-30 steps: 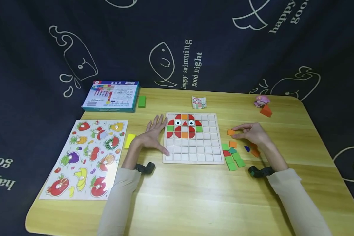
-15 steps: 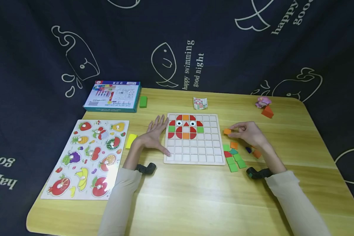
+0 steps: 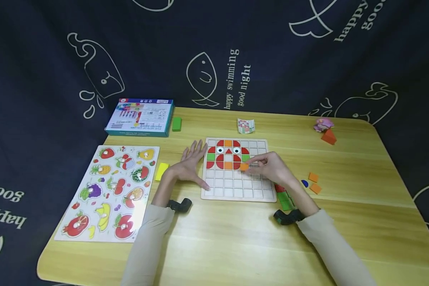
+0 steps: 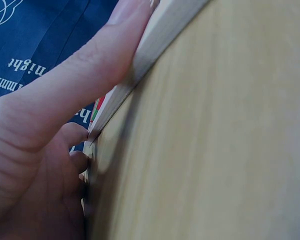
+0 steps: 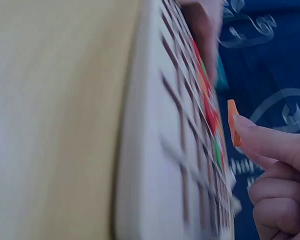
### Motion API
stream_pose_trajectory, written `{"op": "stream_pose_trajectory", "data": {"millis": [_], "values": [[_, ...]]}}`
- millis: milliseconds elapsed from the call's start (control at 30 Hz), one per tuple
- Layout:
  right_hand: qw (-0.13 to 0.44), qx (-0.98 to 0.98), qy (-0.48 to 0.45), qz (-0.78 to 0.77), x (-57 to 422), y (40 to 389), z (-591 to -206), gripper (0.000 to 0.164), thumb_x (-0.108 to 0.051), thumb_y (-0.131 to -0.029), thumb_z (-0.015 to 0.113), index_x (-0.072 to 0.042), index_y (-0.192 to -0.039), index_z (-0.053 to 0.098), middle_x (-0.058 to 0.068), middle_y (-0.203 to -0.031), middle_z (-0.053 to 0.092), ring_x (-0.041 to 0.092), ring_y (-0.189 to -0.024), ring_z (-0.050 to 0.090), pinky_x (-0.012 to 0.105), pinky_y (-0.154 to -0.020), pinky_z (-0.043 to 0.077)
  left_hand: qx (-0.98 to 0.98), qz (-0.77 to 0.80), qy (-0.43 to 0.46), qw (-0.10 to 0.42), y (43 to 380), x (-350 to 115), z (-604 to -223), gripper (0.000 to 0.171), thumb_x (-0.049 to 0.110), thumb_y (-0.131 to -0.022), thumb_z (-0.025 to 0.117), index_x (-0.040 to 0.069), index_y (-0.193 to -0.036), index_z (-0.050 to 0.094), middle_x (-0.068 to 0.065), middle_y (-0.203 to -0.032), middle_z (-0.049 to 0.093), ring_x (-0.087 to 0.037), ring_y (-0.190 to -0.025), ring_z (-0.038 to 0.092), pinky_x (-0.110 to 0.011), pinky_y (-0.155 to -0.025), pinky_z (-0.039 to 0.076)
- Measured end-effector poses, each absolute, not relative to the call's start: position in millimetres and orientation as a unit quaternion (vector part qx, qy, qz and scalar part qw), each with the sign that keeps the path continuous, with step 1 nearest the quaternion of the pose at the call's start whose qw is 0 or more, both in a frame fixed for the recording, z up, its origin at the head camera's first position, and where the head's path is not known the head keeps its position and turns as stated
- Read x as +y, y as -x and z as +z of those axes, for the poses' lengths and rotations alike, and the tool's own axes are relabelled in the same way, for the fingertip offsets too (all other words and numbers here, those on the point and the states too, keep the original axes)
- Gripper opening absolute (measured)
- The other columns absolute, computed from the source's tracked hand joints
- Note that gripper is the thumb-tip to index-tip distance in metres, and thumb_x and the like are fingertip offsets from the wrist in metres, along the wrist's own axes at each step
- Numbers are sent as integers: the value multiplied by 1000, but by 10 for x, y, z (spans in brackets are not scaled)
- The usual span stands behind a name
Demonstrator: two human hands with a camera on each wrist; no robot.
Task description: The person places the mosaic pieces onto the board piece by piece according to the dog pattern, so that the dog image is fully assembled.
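A white gridded board lies mid-table, its upper left cells filled with red, orange and green tiles and two eye tiles. My left hand is spread along its left edge, thumb at the lower left corner; in the left wrist view the thumb lies against the board's side. Between thumb and forefinger, my right hand pinches an orange square tile over the board, just right of the lower red shapes. The right wrist view shows that tile edge-on, held above the board's surface.
Right of the board lie green and red tiles, partly under the right forearm, plus two orange tiles and a blue half-round piece. A picture card sits behind the board. A fruit puzzle and a box stand left.
My right hand has carried the orange tile leftward from the table right of the board to over the board. My left hand stays at the board's left edge.
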State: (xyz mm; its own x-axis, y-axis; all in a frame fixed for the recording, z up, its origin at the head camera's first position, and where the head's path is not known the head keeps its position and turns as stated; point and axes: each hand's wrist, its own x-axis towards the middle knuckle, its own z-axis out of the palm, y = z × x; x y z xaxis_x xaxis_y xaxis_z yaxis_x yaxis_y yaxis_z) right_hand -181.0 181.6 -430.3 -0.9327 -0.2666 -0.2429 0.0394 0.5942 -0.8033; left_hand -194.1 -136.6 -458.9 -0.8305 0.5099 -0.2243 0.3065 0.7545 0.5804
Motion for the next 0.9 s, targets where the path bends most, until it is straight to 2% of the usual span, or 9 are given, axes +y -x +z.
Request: {"op": "stream_pose_trajectory", "data": {"millis": [200,367,633,767,900], "values": [[150,886,26,-438,2322,1794,-4288,32,-29,-82,77,-14,-109,73,-4,-56,31,13,-51,30,28,-45,24,918,274,-217,189,1930,-1387,-4574,149,60,-50,88,16,-156,-7,-9,-162,-20,-27,-149,-24,-50,-122,-13],[158,884,5,-439,2496,1763,-4294,36,-31,-81,77,-14,-113,71,-6,-55,30,11,-50,29,28,-46,25,916,277,-218,191,1936,-1371,-4586,148,62,-50,87,17,-156,-6,-8,-162,-20,-27,-149,-23,-51,-122,-13],[125,896,-44,-424,2810,1782,-4387,36,-29,-84,75,-10,-115,70,-9,-52,30,7,-48,28,27,-42,24,917,272,-221,191,1936,-1355,-4584,149,63,-50,87,17,-156,-7,-8,-162,-21,-27,-149,-24,-51,-122,-13],[130,896,-42,-422,2877,1783,-4423,39,-31,-84,75,-10,-116,69,-10,-55,34,7,-51,31,27,-45,26,918,271,-221,189,1935,-1361,-4585,149,63,-49,87,18,-156,-7,-8,-162,-21,-27,-149,-24,-52,-122,-12],[126,899,-24,-418,2941,1708,-4390,42,-35,-83,75,-12,-118,68,-9,-53,31,8,-50,29,30,-47,26,917,271,-223,190,1936,-1360,-4596,149,64,-49,86,18,-156,-8,-8,-162,-21,-27,-149,-24,-52,-122,-13]]}}
